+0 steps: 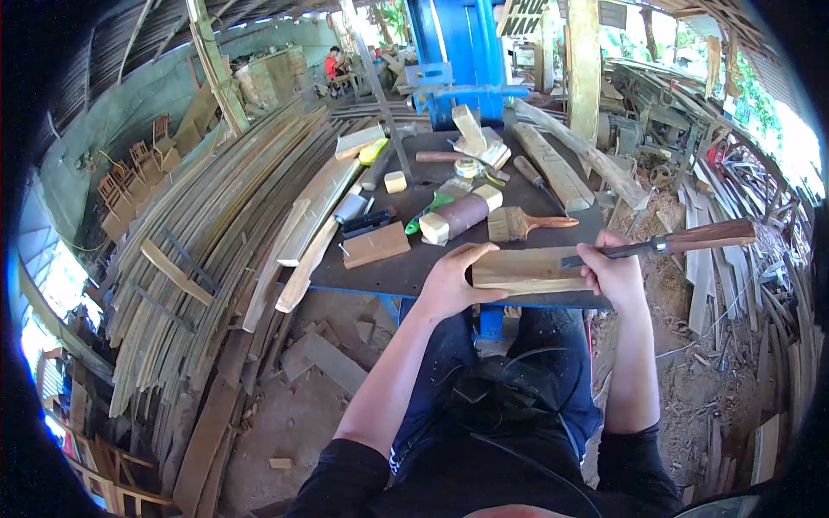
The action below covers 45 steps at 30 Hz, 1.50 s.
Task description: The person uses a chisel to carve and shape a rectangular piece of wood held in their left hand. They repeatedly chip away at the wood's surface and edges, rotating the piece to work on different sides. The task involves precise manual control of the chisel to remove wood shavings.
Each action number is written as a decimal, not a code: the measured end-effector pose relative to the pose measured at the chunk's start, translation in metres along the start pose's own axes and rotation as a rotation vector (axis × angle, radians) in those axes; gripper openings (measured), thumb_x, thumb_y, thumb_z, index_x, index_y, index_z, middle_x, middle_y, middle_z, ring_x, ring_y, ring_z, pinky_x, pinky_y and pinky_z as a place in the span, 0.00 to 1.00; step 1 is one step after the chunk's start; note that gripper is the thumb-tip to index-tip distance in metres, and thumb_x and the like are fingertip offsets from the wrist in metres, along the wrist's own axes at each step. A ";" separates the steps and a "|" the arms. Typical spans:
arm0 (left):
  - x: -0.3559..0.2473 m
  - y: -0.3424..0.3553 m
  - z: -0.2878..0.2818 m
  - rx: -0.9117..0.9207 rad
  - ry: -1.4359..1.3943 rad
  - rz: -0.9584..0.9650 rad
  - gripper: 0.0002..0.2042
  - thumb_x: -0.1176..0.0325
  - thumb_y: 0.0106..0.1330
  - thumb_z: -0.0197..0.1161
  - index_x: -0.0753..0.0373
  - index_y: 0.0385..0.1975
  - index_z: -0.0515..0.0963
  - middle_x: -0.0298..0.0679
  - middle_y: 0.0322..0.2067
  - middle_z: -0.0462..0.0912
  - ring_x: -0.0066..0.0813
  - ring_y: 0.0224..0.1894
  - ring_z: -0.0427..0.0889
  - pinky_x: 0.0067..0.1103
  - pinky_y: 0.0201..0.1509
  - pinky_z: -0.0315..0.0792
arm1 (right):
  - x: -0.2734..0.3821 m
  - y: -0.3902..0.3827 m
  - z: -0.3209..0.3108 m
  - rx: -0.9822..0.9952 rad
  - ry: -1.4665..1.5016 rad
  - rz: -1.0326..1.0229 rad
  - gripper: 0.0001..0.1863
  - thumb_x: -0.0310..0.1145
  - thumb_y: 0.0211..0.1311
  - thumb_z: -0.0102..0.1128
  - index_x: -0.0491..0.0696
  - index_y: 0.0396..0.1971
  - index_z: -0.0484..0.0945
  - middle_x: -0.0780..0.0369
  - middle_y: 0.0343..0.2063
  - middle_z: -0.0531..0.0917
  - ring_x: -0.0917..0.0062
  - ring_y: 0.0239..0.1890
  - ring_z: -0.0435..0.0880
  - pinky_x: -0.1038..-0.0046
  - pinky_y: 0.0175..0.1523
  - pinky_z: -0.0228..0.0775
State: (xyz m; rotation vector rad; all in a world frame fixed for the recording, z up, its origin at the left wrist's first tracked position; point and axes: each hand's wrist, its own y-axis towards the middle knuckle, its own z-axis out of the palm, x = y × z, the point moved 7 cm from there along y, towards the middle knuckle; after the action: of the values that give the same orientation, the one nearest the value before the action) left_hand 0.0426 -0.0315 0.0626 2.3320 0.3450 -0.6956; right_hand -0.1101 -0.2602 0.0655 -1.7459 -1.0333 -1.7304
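Observation:
A pale wooden block (528, 269) lies along the near edge of the dark worktable (380, 274). My left hand (453, 283) is closed around its left end, thumb and fingers on opposite sides. My right hand (615, 269) grips a chisel (704, 236) by its metal blade. The chisel's wooden handle points out to the right, and its tip is at the top of the block's right end. Just beyond the block are a paintbrush (518, 224) and a sandpaper-wrapped wood block (462, 214).
A mallet (324, 237), a brown wood piece (376, 246), a green-handled tool (432, 207) and another chisel (535, 177) lie on the table. A blue machine (458, 60) stands behind. Long planks (216, 216) are stacked at left. A person in red (335, 65) sits far back.

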 end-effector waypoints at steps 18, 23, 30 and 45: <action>-0.002 -0.001 0.001 -0.003 0.011 0.009 0.35 0.57 0.44 0.79 0.59 0.56 0.77 0.47 0.51 0.81 0.45 0.54 0.80 0.31 0.59 0.73 | 0.000 -0.008 -0.042 -0.068 0.001 0.007 0.14 0.32 0.62 0.68 0.46 0.22 0.73 0.63 0.15 0.79 0.83 0.13 0.73 0.78 0.16 0.62; -0.004 -0.002 -0.001 -0.029 0.004 0.012 0.34 0.59 0.43 0.80 0.59 0.54 0.78 0.45 0.48 0.82 0.41 0.50 0.82 0.30 0.57 0.74 | -0.011 0.000 -0.080 -0.178 -0.011 0.040 0.12 0.33 0.62 0.68 0.46 0.22 0.76 0.64 0.16 0.80 0.84 0.14 0.76 0.81 0.18 0.67; -0.008 0.002 0.004 -0.006 -0.046 -0.017 0.34 0.63 0.43 0.80 0.62 0.55 0.77 0.45 0.50 0.82 0.38 0.53 0.81 0.29 0.59 0.72 | -0.009 0.001 -0.032 0.001 0.111 0.007 0.12 0.33 0.61 0.69 0.47 0.22 0.75 0.64 0.17 0.80 0.83 0.16 0.78 0.82 0.18 0.68; -0.007 0.000 0.001 -0.002 -0.021 -0.038 0.36 0.63 0.42 0.81 0.63 0.55 0.77 0.46 0.50 0.82 0.38 0.53 0.81 0.28 0.59 0.72 | 0.013 -0.008 -0.027 0.003 -0.059 0.039 0.12 0.34 0.61 0.69 0.46 0.23 0.76 0.64 0.15 0.80 0.84 0.15 0.78 0.81 0.18 0.69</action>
State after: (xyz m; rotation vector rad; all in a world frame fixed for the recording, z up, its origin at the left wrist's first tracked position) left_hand 0.0366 -0.0328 0.0657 2.3199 0.3812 -0.7367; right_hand -0.1347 -0.2740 0.0794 -1.8131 -1.0195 -1.6619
